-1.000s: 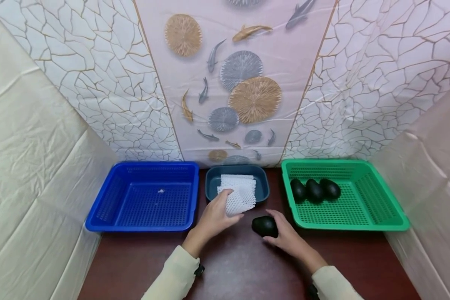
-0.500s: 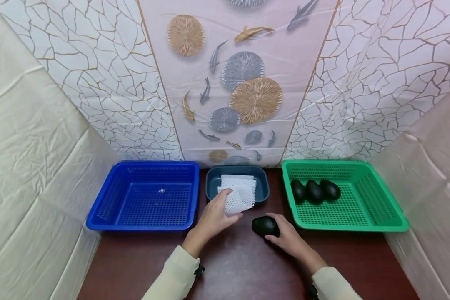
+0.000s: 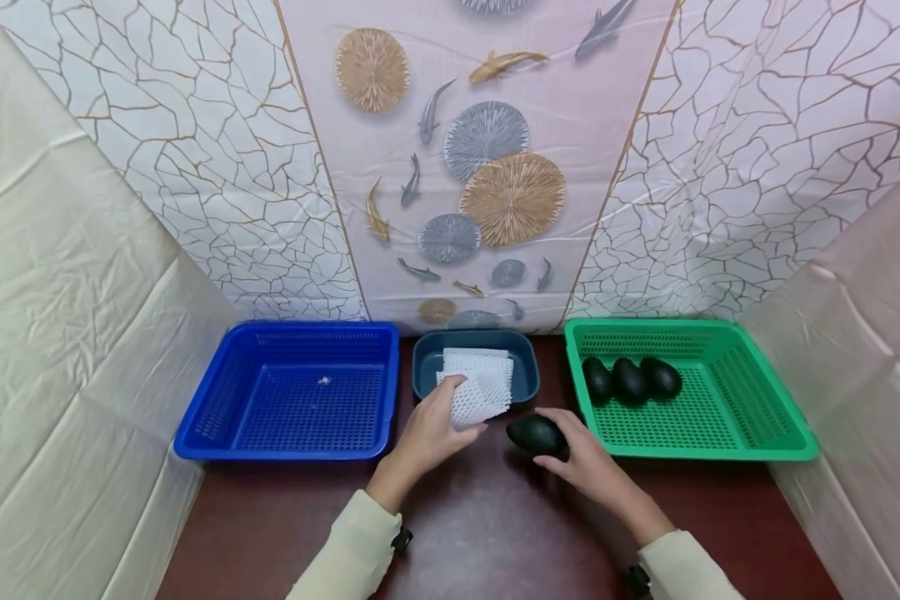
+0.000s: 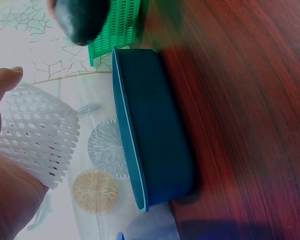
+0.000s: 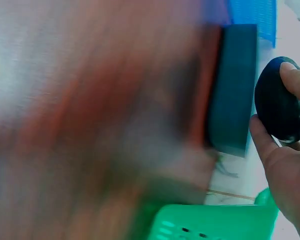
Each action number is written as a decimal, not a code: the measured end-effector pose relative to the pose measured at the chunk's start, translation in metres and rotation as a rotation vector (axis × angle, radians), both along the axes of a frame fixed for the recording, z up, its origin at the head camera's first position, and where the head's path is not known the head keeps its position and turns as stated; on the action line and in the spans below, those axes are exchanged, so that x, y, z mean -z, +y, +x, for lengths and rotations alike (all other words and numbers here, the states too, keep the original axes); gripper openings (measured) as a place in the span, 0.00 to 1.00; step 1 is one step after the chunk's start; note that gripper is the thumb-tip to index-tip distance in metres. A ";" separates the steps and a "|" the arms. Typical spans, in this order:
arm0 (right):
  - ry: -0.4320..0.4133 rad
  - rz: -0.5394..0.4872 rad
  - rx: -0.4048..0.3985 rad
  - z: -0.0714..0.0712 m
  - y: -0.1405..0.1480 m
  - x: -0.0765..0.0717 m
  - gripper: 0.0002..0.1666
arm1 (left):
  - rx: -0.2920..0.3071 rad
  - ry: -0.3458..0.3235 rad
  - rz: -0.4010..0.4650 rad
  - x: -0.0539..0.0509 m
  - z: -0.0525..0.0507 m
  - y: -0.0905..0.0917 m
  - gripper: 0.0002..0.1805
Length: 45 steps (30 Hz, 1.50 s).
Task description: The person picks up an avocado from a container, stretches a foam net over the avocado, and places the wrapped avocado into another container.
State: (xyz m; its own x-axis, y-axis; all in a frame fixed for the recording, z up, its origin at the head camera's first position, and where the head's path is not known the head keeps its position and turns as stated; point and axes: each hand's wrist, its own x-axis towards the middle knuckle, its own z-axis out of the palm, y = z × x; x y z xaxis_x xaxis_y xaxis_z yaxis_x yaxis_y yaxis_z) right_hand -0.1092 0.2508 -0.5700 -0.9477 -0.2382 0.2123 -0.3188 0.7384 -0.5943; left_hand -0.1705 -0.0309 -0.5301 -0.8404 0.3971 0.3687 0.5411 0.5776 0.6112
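Note:
My left hand (image 3: 431,432) holds a white foam fruit net (image 3: 483,402) at the front edge of a dark teal tray (image 3: 527,371). In the left wrist view, the foam net (image 4: 37,131) stands spread beside the thumb; the fingers behind it are hidden. My right hand (image 3: 591,463) grips a dark avocado (image 3: 534,435) just above the table, to the right of the net and apart from it. The right wrist view shows the avocado (image 5: 280,102) between thumb and fingers. More white foam net (image 3: 474,358) lies in the tray behind the held one.
On the right, a green basket (image 3: 708,417) holds three dark avocados (image 3: 630,383) at its left side. A blue basket (image 3: 285,417) stands on the left with a small whitish speck inside. Both flank the tray on the reddish-brown table (image 3: 480,533), against a fabric backdrop.
My right hand has raised the avocado off the table and tilted it, moving slightly right. The left hand with the foam net has stayed almost still.

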 end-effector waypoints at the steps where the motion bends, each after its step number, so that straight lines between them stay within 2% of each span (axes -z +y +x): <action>1: 0.005 -0.004 -0.001 0.000 0.000 -0.004 0.45 | 0.001 -0.004 0.002 0.000 0.000 0.000 0.42; 9: 0.108 -0.014 -0.011 -0.006 0.003 -0.033 0.48 | -0.003 -0.019 0.004 -0.001 0.000 0.001 0.41; 17: 0.147 -0.076 0.023 -0.010 0.001 -0.065 0.49 | -0.018 0.007 -0.020 0.001 -0.001 0.000 0.42; 26: 0.223 -0.047 -0.033 -0.010 0.000 -0.091 0.49 | -0.002 0.034 -0.079 0.004 -0.005 0.001 0.41; 31: 0.242 -0.006 -0.063 -0.011 -0.003 -0.098 0.48 | 0.025 0.079 -0.152 0.003 -0.007 0.001 0.40; 37: 0.219 0.026 -0.103 -0.013 -0.009 -0.097 0.47 | 0.032 0.111 -0.255 -0.002 -0.006 0.003 0.39; 45: 0.268 0.060 -0.140 -0.016 -0.021 -0.091 0.46 | 0.057 0.145 -0.267 -0.008 -0.002 0.007 0.38</action>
State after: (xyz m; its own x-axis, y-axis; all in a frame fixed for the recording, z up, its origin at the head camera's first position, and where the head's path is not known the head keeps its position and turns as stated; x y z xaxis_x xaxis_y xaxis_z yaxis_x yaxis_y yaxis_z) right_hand -0.1250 0.2302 -0.4789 -0.8172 -0.3820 0.4316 -0.5592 0.7072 -0.4326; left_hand -0.1729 -0.0237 -0.5223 -0.7605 0.5412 0.3588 0.6475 0.6739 0.3559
